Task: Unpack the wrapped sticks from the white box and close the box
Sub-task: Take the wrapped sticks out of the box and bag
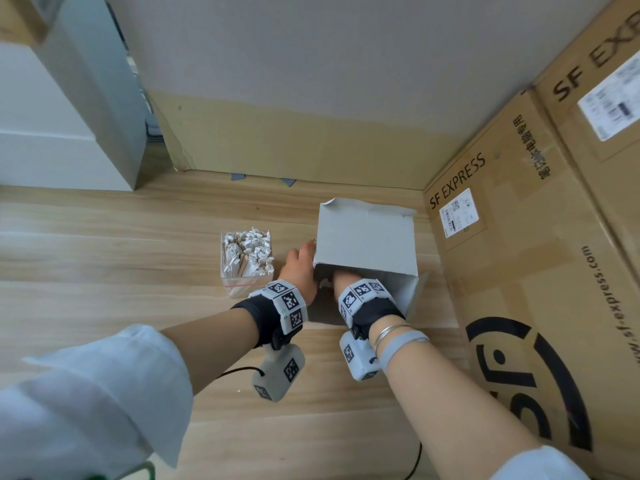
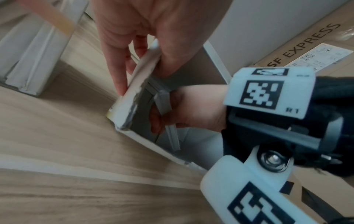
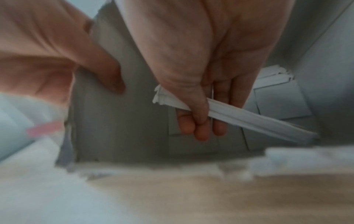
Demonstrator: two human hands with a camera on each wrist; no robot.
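Right hand [image 3: 201, 91] pinches white paper-wrapped stick [image 3: 249, 119].

A: The white box [image 1: 367, 239] looks like matt paperboard, grey inside, and its edge [image 2: 132, 104] is torn and rough.

B: Yes. The wrapped sticks [image 3: 249, 119] are in thin white paper, creased along their length. The bench [image 1: 104, 244] is pale wood with a smooth, slightly shiny grain.

A: The big cartons [image 1: 540, 271] are brown cardboard, matt, with strips of glossy tape.

B: And the wrist bands [image 1: 287, 303] are smooth white plastic on black cloth.
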